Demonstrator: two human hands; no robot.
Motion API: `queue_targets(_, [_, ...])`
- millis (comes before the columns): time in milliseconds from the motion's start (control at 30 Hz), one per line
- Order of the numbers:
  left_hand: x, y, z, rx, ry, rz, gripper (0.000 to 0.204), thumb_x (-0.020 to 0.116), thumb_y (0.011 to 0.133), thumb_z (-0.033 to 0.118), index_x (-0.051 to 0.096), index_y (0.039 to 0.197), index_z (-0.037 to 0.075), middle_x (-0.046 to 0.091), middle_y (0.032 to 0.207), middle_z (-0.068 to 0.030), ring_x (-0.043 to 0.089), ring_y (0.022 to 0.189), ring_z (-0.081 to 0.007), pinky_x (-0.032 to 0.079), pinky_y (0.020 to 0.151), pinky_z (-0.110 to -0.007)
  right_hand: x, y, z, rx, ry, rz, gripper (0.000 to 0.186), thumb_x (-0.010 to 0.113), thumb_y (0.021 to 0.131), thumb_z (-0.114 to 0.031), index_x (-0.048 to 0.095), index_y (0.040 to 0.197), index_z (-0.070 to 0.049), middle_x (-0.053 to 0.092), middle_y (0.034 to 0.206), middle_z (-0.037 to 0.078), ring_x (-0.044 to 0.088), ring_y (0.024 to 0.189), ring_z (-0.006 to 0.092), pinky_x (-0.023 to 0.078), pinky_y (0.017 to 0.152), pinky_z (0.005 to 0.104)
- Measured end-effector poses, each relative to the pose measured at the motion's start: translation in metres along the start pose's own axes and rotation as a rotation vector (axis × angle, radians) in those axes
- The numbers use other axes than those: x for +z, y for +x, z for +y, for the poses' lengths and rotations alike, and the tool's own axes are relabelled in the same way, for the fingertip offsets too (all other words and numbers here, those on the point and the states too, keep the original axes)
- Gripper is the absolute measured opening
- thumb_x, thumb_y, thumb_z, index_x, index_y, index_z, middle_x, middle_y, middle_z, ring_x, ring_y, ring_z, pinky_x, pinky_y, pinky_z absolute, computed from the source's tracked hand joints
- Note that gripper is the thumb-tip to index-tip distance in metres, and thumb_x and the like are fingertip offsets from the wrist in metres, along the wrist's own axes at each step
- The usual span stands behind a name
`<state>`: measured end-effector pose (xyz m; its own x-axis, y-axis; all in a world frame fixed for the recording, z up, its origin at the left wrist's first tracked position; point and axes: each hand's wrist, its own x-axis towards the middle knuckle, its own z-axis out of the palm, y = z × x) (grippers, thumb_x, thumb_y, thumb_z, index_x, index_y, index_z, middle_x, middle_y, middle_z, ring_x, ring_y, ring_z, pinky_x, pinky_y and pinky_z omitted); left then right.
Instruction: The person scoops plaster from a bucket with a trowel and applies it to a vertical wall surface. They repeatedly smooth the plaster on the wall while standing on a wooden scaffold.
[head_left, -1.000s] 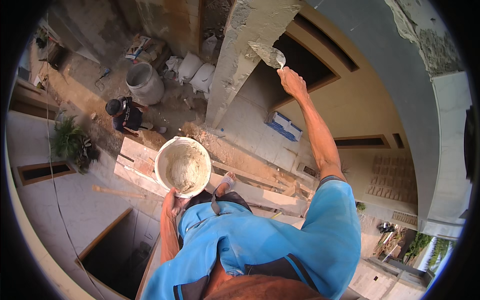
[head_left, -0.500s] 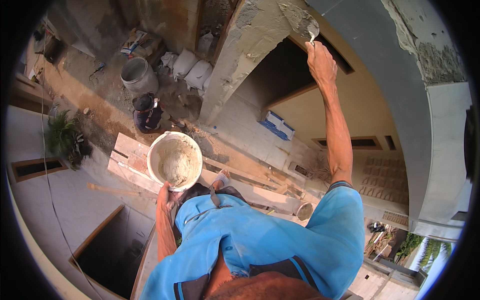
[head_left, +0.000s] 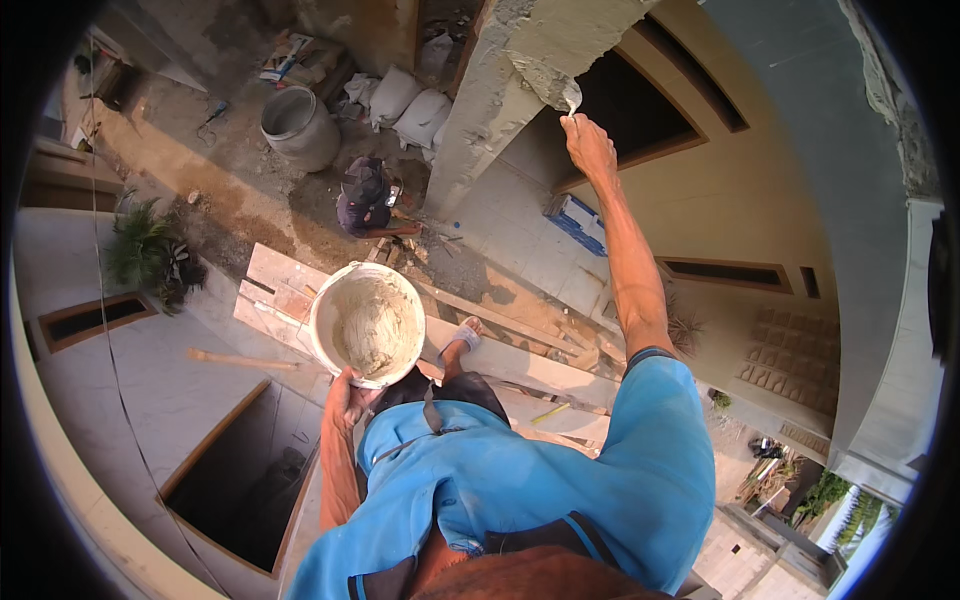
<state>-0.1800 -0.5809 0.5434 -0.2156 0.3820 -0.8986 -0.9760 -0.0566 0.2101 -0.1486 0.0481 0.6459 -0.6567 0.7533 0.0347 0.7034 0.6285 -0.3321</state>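
My right hand [head_left: 590, 145] is closed on the handle of a trowel [head_left: 550, 85], raised at the upper middle against the rough plastered column [head_left: 465, 150]. The blade is smeared with grey mortar. My left hand [head_left: 348, 400] grips the lower edge of a white bucket [head_left: 414, 325], held at waist height and tilted open toward me, with pale wet mortar [head_left: 370, 335] coating its inside. My foot in a sandal [head_left: 462, 335] rests on wooden planks below the bucket.
I am high on a plank scaffold [head_left: 265, 290]. Below, another person [head_left: 365, 200] crouches near a grey drum [head_left: 300, 130] and white sacks [head_left: 420, 120]. A blue box [head_left: 575, 225] lies on pale tiles. A hanging cable [head_left: 110, 370] runs down the left side.
My right hand with the trowel rose along the column, then came back down and left. The other person has moved right and bent lower, toward the column's foot.
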Motion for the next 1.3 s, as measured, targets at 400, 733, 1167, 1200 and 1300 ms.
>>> queue_targets(400, [-0.018,0.001,-0.005,0.072,0.024,0.122,0.050,0.055,0.092,0.010,0.045,0.136,-0.012,0.066,0.122,-0.0289,0.074,0.101,-0.0379,0.066,0.086,-0.048,0.103,0.032,0.061,-0.101,-0.259,0.100,0.037,0.056,0.104,-0.039,0.065,0.106,-0.004,0.069,0.103,0.016,0.072,0.092,0.0410,0.059,0.073,0.0549])
queue_targets(733, [-0.006,0.010,0.006,0.048,-0.003,-0.086,0.052,0.054,0.095,0.013,0.041,0.137,-0.014,0.062,0.127,-0.0312,0.071,0.107,-0.0401,0.065,0.089,-0.050,-0.098,-0.006,-0.017,-0.182,-0.416,0.398,0.036,0.059,0.102,-0.040,0.064,0.098,-0.004,0.066,0.091,0.014,0.071,0.075,0.0367,0.057,0.059,0.0512])
queue_targets(1167, [0.024,0.017,0.041,0.039,0.058,-0.136,0.051,0.051,0.100,0.020,0.043,0.139,-0.011,0.065,0.126,-0.0291,0.074,0.103,-0.0355,0.068,0.077,-0.043,-0.193,-0.009,-0.081,-0.045,-0.058,0.248,0.047,0.048,0.105,-0.049,0.066,0.106,-0.006,0.072,0.105,0.018,0.067,0.101,0.0454,0.052,0.086,0.0559])
queue_targets(1200, [0.022,0.013,0.042,0.033,0.072,-0.129,0.051,0.052,0.099,0.020,0.043,0.139,-0.011,0.065,0.126,-0.0291,0.074,0.103,-0.0352,0.068,0.078,-0.044,-0.177,-0.013,-0.080,0.047,0.003,0.149,0.045,0.048,0.105,-0.048,0.066,0.106,-0.007,0.072,0.106,0.019,0.067,0.103,0.0446,0.051,0.089,0.0548])
queue_targets(1300, [0.010,0.021,0.045,-0.022,0.112,-0.161,0.052,0.054,0.093,0.012,0.044,0.138,-0.012,0.062,0.131,-0.0293,0.070,0.112,-0.0387,0.064,0.090,-0.049,-0.094,-0.008,-0.034,0.046,0.058,0.138,0.045,0.049,0.104,-0.048,0.066,0.107,-0.006,0.072,0.108,0.019,0.066,0.104,0.0460,0.052,0.089,0.0556])
